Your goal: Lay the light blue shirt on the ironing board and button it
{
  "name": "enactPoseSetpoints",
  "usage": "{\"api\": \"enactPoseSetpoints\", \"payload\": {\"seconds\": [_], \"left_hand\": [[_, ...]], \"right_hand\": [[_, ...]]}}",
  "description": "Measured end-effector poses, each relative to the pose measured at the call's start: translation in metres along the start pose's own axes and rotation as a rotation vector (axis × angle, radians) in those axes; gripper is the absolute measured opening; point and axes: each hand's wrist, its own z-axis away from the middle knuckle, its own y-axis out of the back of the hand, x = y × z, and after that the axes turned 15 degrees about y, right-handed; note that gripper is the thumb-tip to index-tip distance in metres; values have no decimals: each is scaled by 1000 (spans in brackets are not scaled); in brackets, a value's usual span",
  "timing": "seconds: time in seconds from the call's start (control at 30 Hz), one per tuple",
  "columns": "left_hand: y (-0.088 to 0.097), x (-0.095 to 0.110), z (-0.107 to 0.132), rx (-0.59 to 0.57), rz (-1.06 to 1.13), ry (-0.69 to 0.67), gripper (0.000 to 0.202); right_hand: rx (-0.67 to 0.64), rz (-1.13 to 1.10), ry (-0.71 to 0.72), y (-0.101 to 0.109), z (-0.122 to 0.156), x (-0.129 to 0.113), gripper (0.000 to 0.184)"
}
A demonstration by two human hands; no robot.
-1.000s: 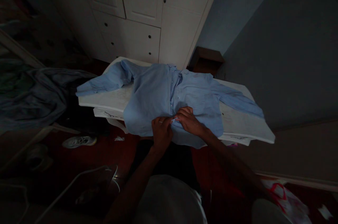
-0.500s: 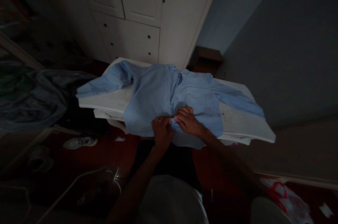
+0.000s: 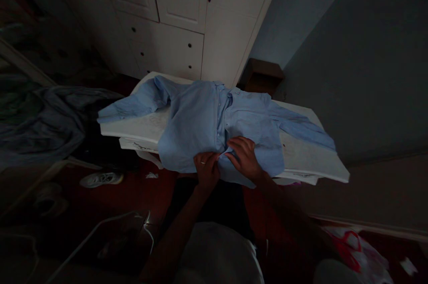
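A light blue button-up shirt (image 3: 190, 119) lies spread across a white table (image 3: 150, 125), sleeves stretched out to both sides and collar at the far edge. Its front placket runs down the middle, partly parted near the top. My left hand (image 3: 207, 170), with a ring on one finger, pinches the front edge near the bottom hem. My right hand (image 3: 245, 157) is beside it, its thumb and fingers on the same placket edge with the fingers a little spread. The button, if one lies between them, is too small to make out.
A white wardrobe (image 3: 180, 43) stands behind the table, with a brown wooden box-like stand (image 3: 262, 74) to its right. Grey clothing (image 3: 60, 119) hangs at left. On the floor are a shoe (image 3: 101, 179), a white cable (image 3: 100, 221) and a plastic bag (image 3: 364, 257).
My right hand has shifted slightly right, and its fingers have spread from a tighter pinch. The left hand keeps its pinch, a touch lower. The shirt stays in place.
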Motion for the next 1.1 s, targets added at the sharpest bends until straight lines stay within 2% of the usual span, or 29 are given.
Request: {"api": "enactPoseSetpoints", "payload": {"seconds": [0.1, 0.17, 0.33, 0.4, 0.57, 0.73, 0.8, 0.97, 1.1], "left_hand": [[0, 0, 2, 10, 23, 2, 24], [1, 0, 4, 1, 11, 28, 24], [1, 1, 6, -6, 9, 32, 23], [1, 0, 6, -16, 2, 41, 23], [1, -7, 8, -72, -22, 21, 25], [3, -11, 8, -25, -22, -56, 22], [4, -12, 9, -49, -32, -63, 22], [6, -13, 7, -106, -45, -46, 23], [10, -7, 1, -140, -10, 10, 17]], "right_hand": [[139, -80, -202, 7, 6, -20, 18], [154, -232, -374, 8, 10, -36, 15], [161, -731, -977, 1, 12, -58, 29], [195, -885, -1114, -5, 9, -59, 35], [241, -1012, -1225, -13, -1, -55, 40], [143, -1050, -1254, -10, -3, -54, 40], [130, -1070, -1252, -9, -4, -53, 39], [163, -1114, -1253, -9, -5, -52, 34], [170, -1112, -1258, -10, -5, -51, 33]]}}
